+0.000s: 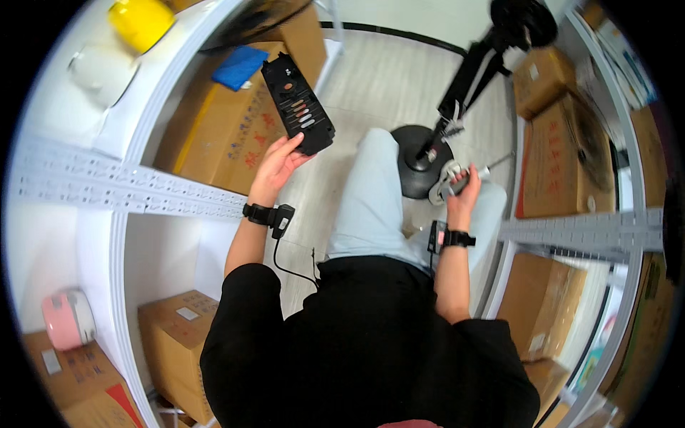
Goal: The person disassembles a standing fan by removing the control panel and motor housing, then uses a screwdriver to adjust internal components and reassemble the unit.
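My left hand [278, 167] is closed on the lower end of a black rectangular plastic panel [298, 103]. The panel is tilted, and a row of small pale and brownish slots or buttons runs along its face. Over my right thigh, my right hand [462, 201] grips a screwdriver [485, 172] by its grey handle; the thin shaft points away to the right. A whitish looped thing [441, 184], possibly a cord, shows beside that hand, partly hidden by it.
A black stand with a round base [410, 171] stands on the floor ahead. Shelves with cardboard boxes [564, 157] flank me on both sides. On the left are a blue packet [239, 68], a yellow cup-like thing [141, 23] and a pink-and-white appliance [68, 319].
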Tool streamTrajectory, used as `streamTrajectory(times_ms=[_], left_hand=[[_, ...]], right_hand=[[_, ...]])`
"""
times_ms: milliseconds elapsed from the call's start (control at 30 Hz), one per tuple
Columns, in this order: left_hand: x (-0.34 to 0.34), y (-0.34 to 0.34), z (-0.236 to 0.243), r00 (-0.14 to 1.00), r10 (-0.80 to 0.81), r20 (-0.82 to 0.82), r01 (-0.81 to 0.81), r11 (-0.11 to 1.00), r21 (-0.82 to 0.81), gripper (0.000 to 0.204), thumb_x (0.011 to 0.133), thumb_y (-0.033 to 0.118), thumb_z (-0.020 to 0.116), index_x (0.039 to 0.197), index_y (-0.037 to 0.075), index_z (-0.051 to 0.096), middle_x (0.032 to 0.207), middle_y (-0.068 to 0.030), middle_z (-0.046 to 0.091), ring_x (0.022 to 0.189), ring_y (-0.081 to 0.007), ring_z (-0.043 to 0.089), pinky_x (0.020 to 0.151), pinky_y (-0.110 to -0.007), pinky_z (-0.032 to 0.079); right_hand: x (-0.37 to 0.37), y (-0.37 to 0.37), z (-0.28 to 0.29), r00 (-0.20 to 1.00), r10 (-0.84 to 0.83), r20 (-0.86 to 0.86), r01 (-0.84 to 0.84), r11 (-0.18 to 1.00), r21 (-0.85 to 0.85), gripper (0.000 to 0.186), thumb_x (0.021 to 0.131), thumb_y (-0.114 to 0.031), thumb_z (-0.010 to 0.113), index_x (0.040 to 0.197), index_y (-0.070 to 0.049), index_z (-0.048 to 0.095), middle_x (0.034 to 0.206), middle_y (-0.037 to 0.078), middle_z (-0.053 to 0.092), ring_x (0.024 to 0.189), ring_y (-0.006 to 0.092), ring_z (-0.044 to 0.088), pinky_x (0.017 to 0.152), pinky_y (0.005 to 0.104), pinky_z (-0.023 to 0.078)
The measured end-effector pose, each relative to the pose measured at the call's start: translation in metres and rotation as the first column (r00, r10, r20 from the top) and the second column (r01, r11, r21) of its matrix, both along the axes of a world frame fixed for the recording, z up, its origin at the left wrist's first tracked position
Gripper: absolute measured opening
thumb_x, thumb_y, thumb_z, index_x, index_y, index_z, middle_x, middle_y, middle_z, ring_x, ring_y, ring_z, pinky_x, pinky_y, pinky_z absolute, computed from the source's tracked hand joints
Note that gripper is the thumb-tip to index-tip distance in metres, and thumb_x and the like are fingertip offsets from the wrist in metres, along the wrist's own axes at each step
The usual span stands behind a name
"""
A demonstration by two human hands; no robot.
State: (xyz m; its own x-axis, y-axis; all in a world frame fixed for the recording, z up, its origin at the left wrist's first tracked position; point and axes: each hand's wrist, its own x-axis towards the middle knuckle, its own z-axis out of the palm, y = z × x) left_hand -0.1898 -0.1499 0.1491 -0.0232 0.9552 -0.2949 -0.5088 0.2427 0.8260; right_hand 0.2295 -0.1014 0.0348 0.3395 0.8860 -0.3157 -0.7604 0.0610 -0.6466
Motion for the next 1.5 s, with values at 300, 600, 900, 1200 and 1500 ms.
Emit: streamTrajectory(times_ms=[300,600,900,1200,1500], left_hand=[[0.049,0.017,0.005,0.941,-0.321,-0.108,0.318,0.947,-0.040,0.038,0.096,0.012,0.058,0.130,-0.003,0.046,0.119,-0.0123,0.062,0.104,-0.0183,0.064,0.089,-0.033,0.054],[0.094,0.066,0.005,0.842,-0.531,-0.093,0.520,0.846,-0.121,0.036,0.094,0.013,0.062,0.125,0.002,0.049,0.114,-0.0087,0.065,0.100,-0.0145,0.065,0.083,-0.029,0.056],[0.114,0.073,0.004,0.830,-0.552,-0.077,0.542,0.832,-0.117,0.039,0.093,0.015,0.063,0.126,0.001,0.049,0.114,-0.0086,0.065,0.099,-0.0151,0.065,0.083,-0.030,0.056],[0.110,0.068,0.000,0.831,-0.545,-0.108,0.531,0.836,-0.139,0.045,0.091,0.018,0.065,0.129,0.002,0.048,0.115,-0.0074,0.064,0.100,-0.0137,0.064,0.084,-0.030,0.054],[0.103,0.075,-0.009,0.834,-0.542,-0.102,0.531,0.839,-0.115,0.041,0.095,0.013,0.059,0.131,-0.001,0.047,0.120,-0.0089,0.062,0.102,-0.0129,0.064,0.084,-0.028,0.055]], right_hand=[[0.033,-0.011,0.000,0.988,-0.142,-0.056,0.141,0.990,-0.021,0.016,0.093,-0.021,0.064,0.095,-0.010,0.052,0.072,0.000,0.054,0.060,0.0103,0.051,0.050,0.0250,0.043],[0.049,0.017,-0.012,0.981,-0.168,-0.094,0.163,0.985,-0.057,0.016,0.092,-0.016,0.064,0.097,-0.010,0.050,0.075,0.003,0.057,0.061,0.0118,0.053,0.051,0.0252,0.044],[0.054,0.145,0.058,0.943,0.082,0.322,-0.108,0.992,0.065,0.037,0.087,-0.011,0.067,0.121,-0.006,0.052,0.103,0.008,0.065,0.069,0.0116,0.058,0.056,0.0228,0.046],[0.061,0.221,0.079,0.722,0.486,0.493,-0.482,0.864,-0.145,0.033,0.080,-0.014,0.075,0.108,-0.006,0.058,0.086,0.001,0.059,0.059,0.0073,0.053,0.050,0.0215,0.043],[0.039,0.204,0.074,0.761,0.368,0.534,-0.381,0.920,-0.090,0.025,0.083,-0.023,0.076,0.093,-0.009,0.058,0.074,-0.002,0.055,0.054,0.0069,0.051,0.046,0.0224,0.040]])
